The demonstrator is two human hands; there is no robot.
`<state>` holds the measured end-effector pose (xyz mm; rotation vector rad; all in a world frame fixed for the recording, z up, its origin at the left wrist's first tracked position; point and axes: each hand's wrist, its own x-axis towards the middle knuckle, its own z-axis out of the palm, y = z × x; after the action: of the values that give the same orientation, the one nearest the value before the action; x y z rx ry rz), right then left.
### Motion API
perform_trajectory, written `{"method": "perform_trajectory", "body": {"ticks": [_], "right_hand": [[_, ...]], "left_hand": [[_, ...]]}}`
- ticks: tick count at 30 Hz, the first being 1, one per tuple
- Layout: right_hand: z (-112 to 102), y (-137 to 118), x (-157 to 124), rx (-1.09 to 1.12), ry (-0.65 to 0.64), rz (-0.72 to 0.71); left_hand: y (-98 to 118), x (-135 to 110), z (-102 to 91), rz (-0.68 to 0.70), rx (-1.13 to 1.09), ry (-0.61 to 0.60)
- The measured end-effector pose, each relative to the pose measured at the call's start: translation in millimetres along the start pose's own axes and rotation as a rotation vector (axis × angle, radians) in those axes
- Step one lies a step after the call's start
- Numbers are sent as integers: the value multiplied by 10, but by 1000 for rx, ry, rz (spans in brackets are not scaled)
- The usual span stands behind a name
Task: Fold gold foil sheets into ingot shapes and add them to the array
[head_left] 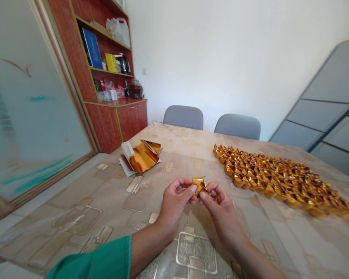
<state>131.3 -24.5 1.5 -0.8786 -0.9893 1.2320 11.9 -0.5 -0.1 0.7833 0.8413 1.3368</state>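
**Head view, hands at the table edge.** I read the left hand [174, 205] and right hand [221, 209] at 12 o'clock, close together and both closed in a pinch on a folded foil piece [200, 186]. This small gold triangle is held between thumbs and curled fingers, and the fingers hide its lower part, so I cannot make out its folds. A green sleeve [90, 263] covers the left forearm and is cut off by the frame; the bare right forearm also runs out of the frame.

Both arms lie over a patterned table cover [104, 217]. At 11 o'clock, a foil stack [141, 159] sits on white paper [127, 153], its top sheet curling. At 2 o'clock, many gold folded pieces [273, 180] lie packed in overlapping rows, directly on the cover, their individual shapes hard to separate.

Beyond the table, two gray chairs [183, 117] stand at 12 to 1 o'clock. A wooden cabinet [104, 124] at 11 o'clock holds white plastic jugs [118, 31] on its upper shelf, and a blue binder [91, 48], a yellow box [111, 62] and a kettle [124, 64] below. On its counter are bottles [107, 91] and a glass jar [135, 89]; I cannot read their labels or contents.
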Motion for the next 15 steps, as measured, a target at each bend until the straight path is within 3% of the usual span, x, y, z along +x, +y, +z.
{"method": "perform_trajectory", "body": {"ticks": [8, 15], "right_hand": [[41, -19, 0, 4, 6, 6], [18, 10, 6, -102, 40, -86]], "left_hand": [[-5, -5, -5, 12, 29, 8], [-10, 5, -9, 17, 64, -3]]}}
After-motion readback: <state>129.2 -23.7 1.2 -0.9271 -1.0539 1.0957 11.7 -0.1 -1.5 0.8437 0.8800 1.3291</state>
